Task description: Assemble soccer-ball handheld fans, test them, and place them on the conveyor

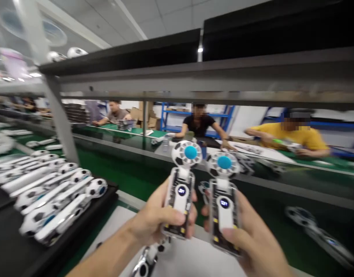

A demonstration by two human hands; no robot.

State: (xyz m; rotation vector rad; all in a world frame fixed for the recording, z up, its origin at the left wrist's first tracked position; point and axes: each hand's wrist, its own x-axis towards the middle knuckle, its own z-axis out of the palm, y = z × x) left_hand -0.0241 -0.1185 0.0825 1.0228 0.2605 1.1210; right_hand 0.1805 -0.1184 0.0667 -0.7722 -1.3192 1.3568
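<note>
My left hand is wrapped round a handheld fan with a round black-and-white soccer-ball head and a blue centre. A matching handheld fan is gripped in my right hand. Both stand upright side by side, heads slightly apart, with small displays lit on their handles. Each thumb lies on the lower front of a handle. Below my left wrist, another soccer-patterned fan lies on a white sheet, partly hidden by my arm.
To the left, a black tray holds several similar fans. Beyond my hands runs a dark conveyor belt with a blurred fan on it. A grey shelf frame crosses overhead. Several people sit working across the line.
</note>
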